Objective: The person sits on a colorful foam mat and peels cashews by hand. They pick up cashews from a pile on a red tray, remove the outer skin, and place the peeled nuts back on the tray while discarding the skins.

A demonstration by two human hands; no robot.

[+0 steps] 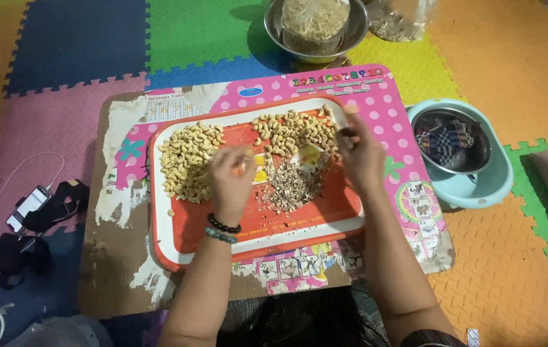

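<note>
The left hand [230,172] is hovering over the red tray [190,225], its fingers pinching what looks like one cashew; the right hand [359,154] is reaching into the upper cashew pile [293,130], fingers curled, though blur is hiding what they grasp; shell bits [292,186] are lying between both hands; the tray is sitting on the pink counter [389,103].

Phone [28,207] w/ cable left; blue basin [494,183] right; steel bowl [357,29] top.
</note>
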